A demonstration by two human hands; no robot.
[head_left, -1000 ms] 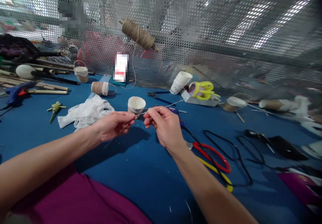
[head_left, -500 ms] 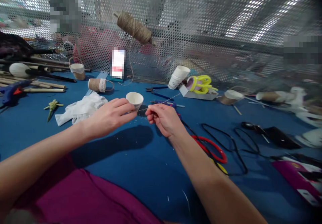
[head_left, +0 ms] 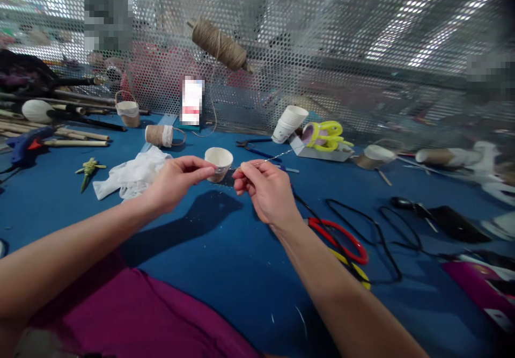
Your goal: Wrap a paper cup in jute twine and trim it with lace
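A thin, pale twisted wire [head_left: 279,155] runs between my hands, its loose end sticking out up and to the right. My left hand [head_left: 179,180] pinches it between thumb and forefinger, just in front of a small paper cup [head_left: 219,158]. About a thumb's width to the right, my right hand [head_left: 267,190] grips the wire with thumb against curled fingers. The cup stands upright on the blue table, its lower side wrapped in brown material and partly hidden by my left fingertips. White lace fabric [head_left: 134,173] lies crumpled beside my left wrist.
Twine-wrapped cups [head_left: 159,135] with handles sit at the back. Behind my right hand are pliers [head_left: 257,147], stacked paper cups [head_left: 290,123] and yellow scissors [head_left: 328,135]. Red-handled tool [head_left: 341,237] and black cable lie right. A glue gun [head_left: 28,143] rests left; a perforated metal screen rises behind.
My left hand has drawn back slightly from the cup, and its fingers now form a clearer pinch. My right hand has turned a little, and the wire's free end shows more plainly.
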